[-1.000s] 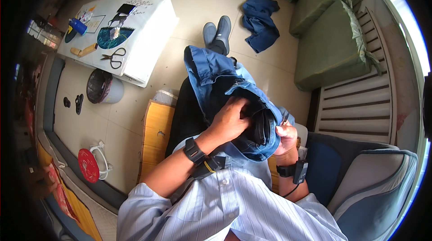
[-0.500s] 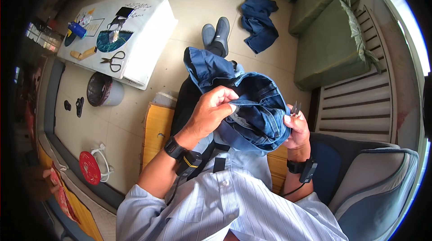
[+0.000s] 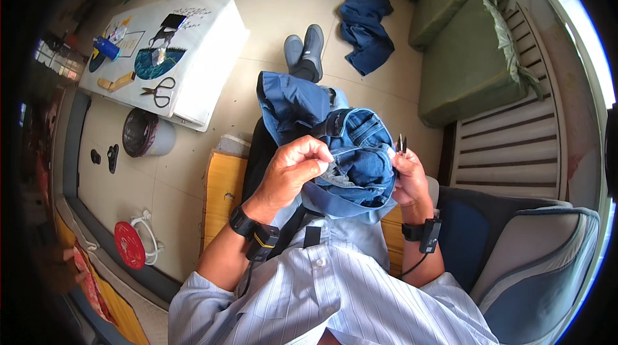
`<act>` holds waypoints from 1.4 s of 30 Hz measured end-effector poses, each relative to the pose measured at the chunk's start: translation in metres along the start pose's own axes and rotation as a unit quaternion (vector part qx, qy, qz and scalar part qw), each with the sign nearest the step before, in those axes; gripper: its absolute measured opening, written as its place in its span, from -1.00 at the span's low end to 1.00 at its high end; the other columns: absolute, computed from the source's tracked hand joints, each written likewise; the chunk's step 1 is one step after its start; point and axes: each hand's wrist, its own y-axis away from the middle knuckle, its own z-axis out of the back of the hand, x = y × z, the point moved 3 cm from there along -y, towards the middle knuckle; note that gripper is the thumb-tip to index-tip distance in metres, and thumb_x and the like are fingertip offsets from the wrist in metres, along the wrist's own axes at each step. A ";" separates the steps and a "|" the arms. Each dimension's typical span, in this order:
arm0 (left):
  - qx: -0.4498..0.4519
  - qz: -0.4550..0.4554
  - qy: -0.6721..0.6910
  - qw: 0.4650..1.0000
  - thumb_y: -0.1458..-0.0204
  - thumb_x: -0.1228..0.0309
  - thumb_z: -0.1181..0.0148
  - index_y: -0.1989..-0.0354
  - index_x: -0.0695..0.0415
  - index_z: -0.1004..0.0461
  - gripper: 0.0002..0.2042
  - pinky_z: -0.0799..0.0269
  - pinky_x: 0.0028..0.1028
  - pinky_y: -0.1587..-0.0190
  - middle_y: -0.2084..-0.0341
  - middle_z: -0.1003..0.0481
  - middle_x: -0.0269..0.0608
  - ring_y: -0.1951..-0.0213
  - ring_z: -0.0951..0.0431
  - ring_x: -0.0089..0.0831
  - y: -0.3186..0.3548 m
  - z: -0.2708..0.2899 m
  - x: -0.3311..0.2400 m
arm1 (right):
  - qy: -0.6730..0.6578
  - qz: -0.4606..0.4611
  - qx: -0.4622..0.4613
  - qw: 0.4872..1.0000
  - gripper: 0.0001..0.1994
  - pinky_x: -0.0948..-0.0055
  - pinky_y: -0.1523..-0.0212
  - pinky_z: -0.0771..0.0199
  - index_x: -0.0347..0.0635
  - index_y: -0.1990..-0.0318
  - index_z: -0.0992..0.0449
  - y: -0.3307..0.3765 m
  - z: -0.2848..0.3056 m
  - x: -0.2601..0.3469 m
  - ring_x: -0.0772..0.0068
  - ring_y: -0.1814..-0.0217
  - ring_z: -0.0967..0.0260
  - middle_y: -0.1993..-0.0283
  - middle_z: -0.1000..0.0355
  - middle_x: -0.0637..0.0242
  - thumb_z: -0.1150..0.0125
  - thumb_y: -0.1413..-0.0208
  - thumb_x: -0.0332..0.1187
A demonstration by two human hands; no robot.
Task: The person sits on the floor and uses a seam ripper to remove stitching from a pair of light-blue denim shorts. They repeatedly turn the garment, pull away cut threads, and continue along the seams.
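Tiled floor (image 3: 180,181) lies around. Jeans (image 3: 360,165) rest on the person's lap; left fingers (image 3: 312,147) pinch their edge, right fingers (image 3: 403,163) grasp their rim together with snips (image 3: 402,145). I would keep this edge taut and the points turned away from it.

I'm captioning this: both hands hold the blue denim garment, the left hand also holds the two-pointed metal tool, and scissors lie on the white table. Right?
Not quite: in the head view, the two-pointed metal tool is in the right hand, not the left hand. Both hands do hold the blue denim garment, and scissors lie on the white table.
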 end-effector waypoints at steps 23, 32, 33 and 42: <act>-0.041 0.019 0.237 0.970 -0.10 0.51 -0.27 -0.11 0.22 -0.47 -0.62 -0.50 -0.40 -0.15 0.09 -0.62 -0.17 0.04 -0.62 -0.44 0.007 -0.004 0.023 | 0.455 0.092 -0.112 0.879 -0.88 0.50 0.28 -0.46 -0.30 0.21 -0.54 -0.010 0.000 -0.024 0.66 0.29 -0.37 0.34 -0.48 0.46 -0.35 -0.24 -0.45; -0.048 0.005 0.157 0.986 -0.02 0.58 -0.32 -0.16 0.25 -0.43 -0.54 -0.50 -0.45 -0.12 0.07 -0.60 -0.21 0.03 -0.59 -0.49 0.009 -0.015 0.013 | 0.627 0.259 0.000 0.735 -0.35 0.37 0.19 -0.51 -0.38 -0.05 -0.53 0.033 -0.081 0.012 0.38 0.29 -0.47 0.11 -0.50 0.23 -0.71 0.12 -0.18; -0.049 0.004 0.147 0.988 0.00 0.58 -0.33 -0.17 0.25 -0.42 -0.51 -0.51 -0.44 -0.09 0.05 -0.59 -0.20 0.02 -0.58 -0.48 0.009 -0.015 0.014 | 0.630 0.258 0.000 0.732 -0.45 0.23 0.17 -0.52 -0.41 -0.02 -0.53 0.037 -0.089 0.011 0.12 0.24 -0.53 0.16 -0.51 0.13 -0.63 0.07 -0.30; -0.091 0.028 0.007 0.995 0.00 0.70 -0.25 -0.10 0.23 -0.47 -0.58 -0.46 -0.59 0.12 0.22 -0.57 -0.32 0.24 -0.53 -0.64 0.014 -0.005 0.008 | 0.174 0.066 0.069 0.980 -0.83 0.57 0.47 -0.31 -0.28 0.12 -0.62 0.013 -0.043 -0.011 0.68 0.46 -0.32 0.34 -0.51 0.50 -0.37 -0.14 -0.50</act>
